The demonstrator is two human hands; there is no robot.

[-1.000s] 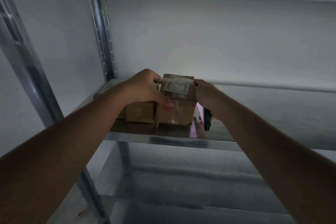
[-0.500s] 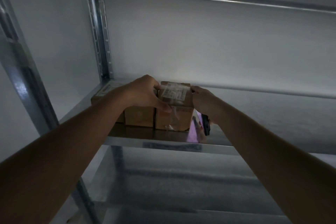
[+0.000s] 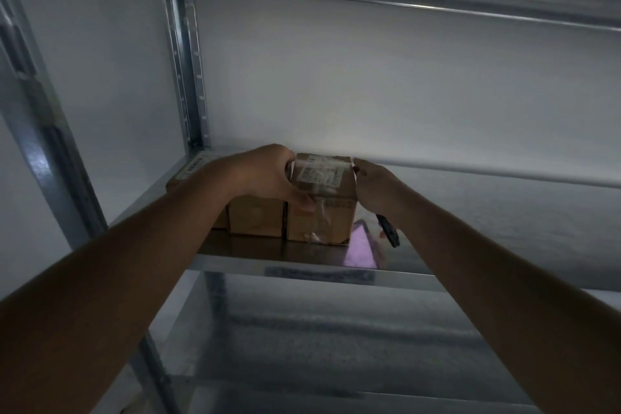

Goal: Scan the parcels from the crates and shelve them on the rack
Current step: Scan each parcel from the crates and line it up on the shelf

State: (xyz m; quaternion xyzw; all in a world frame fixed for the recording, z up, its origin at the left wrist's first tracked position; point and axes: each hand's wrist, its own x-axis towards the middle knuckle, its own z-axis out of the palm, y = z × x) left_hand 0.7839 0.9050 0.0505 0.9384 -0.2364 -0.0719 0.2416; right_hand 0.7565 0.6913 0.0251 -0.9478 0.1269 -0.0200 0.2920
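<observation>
A labelled cardboard parcel (image 3: 321,198) is gripped on the metal shelf (image 3: 302,267) by the left hand (image 3: 268,175), beside another parcel (image 3: 257,217). A dark scanner (image 3: 389,233) is clasped by the right hand (image 3: 374,188).

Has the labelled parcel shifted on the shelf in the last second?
No. The parcel sits flush against its neighbour box, equally near the shelf's front edge; only the camera moved.

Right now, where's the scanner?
Head view, right of centre: the dark scanner is in the right hand, just above the shelf, beside the labelled parcel's right side.
</observation>
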